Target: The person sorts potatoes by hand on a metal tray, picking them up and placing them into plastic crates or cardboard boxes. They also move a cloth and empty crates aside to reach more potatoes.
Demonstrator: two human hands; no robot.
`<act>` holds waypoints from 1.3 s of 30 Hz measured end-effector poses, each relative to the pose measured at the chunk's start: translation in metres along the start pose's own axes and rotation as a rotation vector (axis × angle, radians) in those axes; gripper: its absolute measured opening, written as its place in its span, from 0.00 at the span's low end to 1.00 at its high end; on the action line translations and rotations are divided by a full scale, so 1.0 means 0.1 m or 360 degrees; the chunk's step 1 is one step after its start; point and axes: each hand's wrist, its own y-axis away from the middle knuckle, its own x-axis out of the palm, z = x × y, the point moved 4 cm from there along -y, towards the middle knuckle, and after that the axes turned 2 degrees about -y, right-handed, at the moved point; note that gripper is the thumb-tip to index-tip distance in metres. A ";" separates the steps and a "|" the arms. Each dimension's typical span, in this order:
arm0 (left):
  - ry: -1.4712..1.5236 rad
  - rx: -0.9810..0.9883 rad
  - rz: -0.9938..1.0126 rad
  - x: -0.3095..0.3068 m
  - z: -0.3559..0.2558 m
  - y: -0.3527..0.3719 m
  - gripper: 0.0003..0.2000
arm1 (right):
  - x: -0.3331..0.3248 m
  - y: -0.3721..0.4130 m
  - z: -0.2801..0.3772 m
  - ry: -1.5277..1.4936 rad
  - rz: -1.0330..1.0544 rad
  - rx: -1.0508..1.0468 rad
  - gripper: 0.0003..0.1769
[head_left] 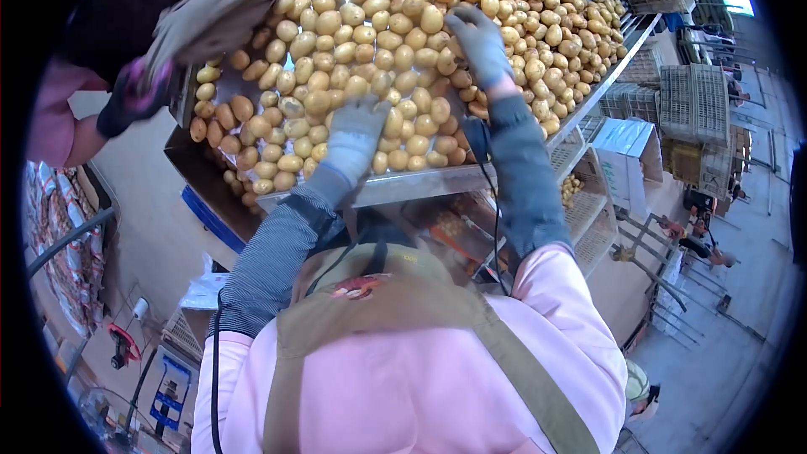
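Note:
Many yellow-brown potatoes (403,59) cover a sorting table with a metal front edge (420,185). My left hand (355,136), in a pale grey glove, lies on the potatoes near that edge, its fingers spread forward over them. Farther forward and to the right, my right hand (479,44), gloved in grey, reaches onto the pile with its fingers bent down against potatoes. Whether its fingertips grip one is hidden. Dark sleeves cover both my forearms.
At the left a co-worker's gloved hand (139,97) is beside a brown cloth (227,13). A dark cable (498,227) hangs by my right arm. Crates (693,105) and a white box (626,160) stand at the right. A brown bin wall (197,172) adjoins the table's left end.

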 end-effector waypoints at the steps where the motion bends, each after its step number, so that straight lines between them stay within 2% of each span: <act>1: -0.0016 0.0003 -0.0034 -0.07 -0.03 0.02 0.27 | 0.07 -0.07 0.26 0.0150 0.0051 0.0166 0.40; 2: -0.0033 0.0002 -0.0059 -0.12 -0.04 0.04 0.27 | 0.25 -0.33 0.14 0.0484 0.0211 0.0163 0.37; 3: 0.0002 -0.0034 0.0036 -0.04 -0.01 0.03 0.20 | 0.45 -0.46 0.04 0.0876 0.0246 0.0172 0.33; 4: 0.0000 -0.0009 0.0053 -0.01 -0.02 0.04 0.19 | 0.63 -0.53 0.01 0.1268 0.0276 0.0177 0.29; 6: -0.0002 0.0060 0.0071 0.05 -0.01 0.03 0.19 | 0.80 -0.38 0.16 0.1306 0.0195 0.0088 0.29; 7: 0.0109 0.0145 -0.0113 0.12 0.01 0.05 0.18 | 0.82 -0.24 0.11 0.1172 0.0166 0.0018 0.27; 8: 0.0181 0.0140 -0.0046 0.17 0.06 0.05 0.18 | 0.83 -0.08 0.07 0.1074 0.0301 0.0074 0.27; 9: 0.0253 0.0135 0.0018 0.20 0.11 0.06 0.18 | 0.89 0.15 -0.10 0.0883 0.0101 -0.0064 0.27; 10: 0.0324 0.0126 0.0084 0.22 0.14 0.08 0.17 | 0.81 0.37 0.03 0.0759 0.0183 0.0003 0.27; 11: 0.0423 0.0112 0.0062 0.20 0.17 0.08 0.13 | 0.79 0.53 -0.12 0.0682 0.0200 -0.0007 0.28; 12: 0.0888 -0.0122 0.0060 0.17 0.23 0.11 0.13 | 0.72 0.70 -0.18 0.0551 0.0211 0.0000 0.29; 13: 0.1348 -0.0355 0.0059 0.14 0.25 0.19 0.12 | 0.68 0.82 -0.26 0.0202 0.0152 0.0100 0.31; 14: 0.1808 -0.0590 0.0063 0.11 0.25 0.24 0.11 | 0.62 0.91 -0.24 0.0108 0.0078 0.0057 0.34; 15: 0.1881 -0.0615 0.0023 0.05 0.27 0.21 0.10 | 0.58 1.01 -0.20 0.0133 -0.0047 -0.0041 0.34; 16: 0.2165 -0.0987 0.0383 0.09 0.31 0.15 0.11 | 0.54 1.13 -0.12 0.0157 -0.0176 -0.0133 0.34; 18: 0.2420 -0.0959 0.0168 -0.27 0.22 -0.18 0.10 | 0.51 1.28 0.01 -0.0395 -0.0275 0.0051 0.35; 19: 0.2268 -0.0673 -0.0170 -0.54 0.12 -0.41 0.09 | 0.49 1.35 0.05 -0.0607 -0.0207 0.0302 0.33; 20: 0.2099 -0.0579 -0.0004 -0.77 -0.01 -0.61 0.10 | 0.52 1.45 0.05 -0.1066 -0.0192 0.0452 0.32; 21: 0.1892 -0.0329 0.0330 -0.82 -0.17 -0.77 0.11 | 0.58 1.53 0.07 -0.1530 -0.0174 0.0593 0.30; 22: 0.1621 -0.0036 0.0412 -0.89 -0.27 -0.94 0.12 | 0.65 1.59 0.10 -0.1997 -0.0145 0.0722 0.29; 23: 0.1364 0.0257 0.0442 -0.95 -0.38 -1.10 0.13 | 0.69 1.62 0.09 -0.1950 -0.0166 0.0788 0.34; 24: 0.1057 0.0587 0.0237 -1.02 -0.42 -1.29 0.14 | 0.65 1.61 0.11 -0.1942 -0.0154 0.0797 0.33; 25: 0.0732 0.0714 0.0131 -0.86 -0.34 -1.59 0.15 | 0.55 1.59 0.20 -0.1934 -0.0148 0.0807 0.33; 26: 0.0866 0.0294 0.0079 -0.95 -0.21 -1.91 0.15 | 0.47 1.60 0.23 -0.1924 -0.0148 0.0827 0.33; 27: 0.0799 0.0000 0.0210 -0.73 0.05 -2.32 0.18 | 0.42 1.64 0.18 -0.1843 -0.0199 0.0874 0.34; 28: 0.0421 0.0011 -0.0053 -0.46 0.32 -2.61 0.21 | 0.36 1.66 0.14 -0.1870 -0.0279 0.0866 0.33; 29: 0.0240 0.0156 -0.0714 -0.07 0.59 -2.75 0.15 | 0.30 1.68 0.10 -0.1891 -0.0356 0.0860 0.32; 30: -0.0014 0.0096 -0.0496 0.21 0.73 -2.77 0.14 | 0.25 1.71 0.06 -0.1908 -0.0427 0.0857 0.31; 32: -0.0046 0.0133 -0.0001 -0.08 0.59 -2.65 0.14 | 0.18 1.78 -0.02 -0.1761 -0.0547 0.0733 0.34; 34: 0.0342 0.0099 0.0019 0.10 0.77 -2.55 0.13 | 0.13 1.91 -0.35 -0.1736 -0.0559 0.0711 0.37; 35: 0.0803 -0.0380 0.0092 -0.03 0.76 -2.38 0.14 | 0.11 1.97 -0.41 -0.1771 -0.0513 0.0768 0.38; 38: 0.0657 -0.0571 0.0394 -0.34 0.59 -2.20 0.17 | 0.08 2.05 -0.53 -0.2033 -0.0403 0.0888 0.39; 39: 0.0522 -0.0214 0.0247 -0.12 0.55 -2.25 0.18 | 0.06 2.05 -0.55 -0.1846 -0.0442 0.0780 0.38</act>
